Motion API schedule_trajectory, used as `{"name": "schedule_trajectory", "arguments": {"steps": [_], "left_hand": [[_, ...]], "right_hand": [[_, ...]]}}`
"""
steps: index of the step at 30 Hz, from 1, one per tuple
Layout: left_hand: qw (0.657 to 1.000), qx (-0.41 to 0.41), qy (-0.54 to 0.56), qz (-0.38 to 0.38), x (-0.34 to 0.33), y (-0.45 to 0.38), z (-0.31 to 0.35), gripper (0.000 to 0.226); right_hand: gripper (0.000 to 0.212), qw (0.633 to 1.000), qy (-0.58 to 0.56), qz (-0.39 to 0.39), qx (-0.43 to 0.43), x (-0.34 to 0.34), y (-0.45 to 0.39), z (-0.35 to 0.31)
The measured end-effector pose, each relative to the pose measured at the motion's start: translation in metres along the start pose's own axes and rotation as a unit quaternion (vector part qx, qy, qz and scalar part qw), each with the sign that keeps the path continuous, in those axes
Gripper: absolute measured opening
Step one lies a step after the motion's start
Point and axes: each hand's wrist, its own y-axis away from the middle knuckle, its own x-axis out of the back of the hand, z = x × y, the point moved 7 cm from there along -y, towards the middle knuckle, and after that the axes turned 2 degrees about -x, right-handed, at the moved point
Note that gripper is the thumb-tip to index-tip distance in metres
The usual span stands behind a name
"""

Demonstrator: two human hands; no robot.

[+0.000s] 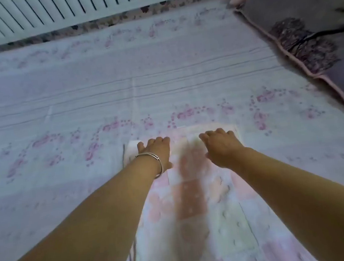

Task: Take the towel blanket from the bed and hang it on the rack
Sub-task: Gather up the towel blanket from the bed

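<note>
With both hands' fingers curled over the towel blanket's (195, 192) far edge, we should pinch firmly, left hand (156, 153) and right hand (222, 146) together.

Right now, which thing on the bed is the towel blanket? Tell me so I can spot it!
Look at the big bed covered by a pale sheet with pink flower prints. On its near edge, in the middle, lies the towel blanket, a long folded strip, with the left hand and right hand at its far end. Unlike the flowery sheet, it has pastel pink, peach and pale green squares.
</note>
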Motion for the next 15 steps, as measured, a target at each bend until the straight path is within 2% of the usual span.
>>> {"name": "schedule_trajectory", "arguments": {"steps": [5, 11, 15], "left_hand": [[0.999, 0.007, -0.045, -0.01, -0.024, -0.033, -0.01, 0.078], [0.997, 0.037, -0.058, -0.037, -0.041, -0.059, -0.018, 0.098], [0.995, 0.041, -0.091, -0.026, -0.037, -0.066, -0.021, 0.093]], "right_hand": [[0.045, 1.0, 0.022, 0.009, -0.008, -0.03, -0.039, -0.002], [0.06, 0.999, 0.049, 0.005, -0.022, -0.045, -0.071, 0.003], [0.064, 0.996, 0.084, -0.011, -0.039, -0.044, -0.08, 0.004]]}}
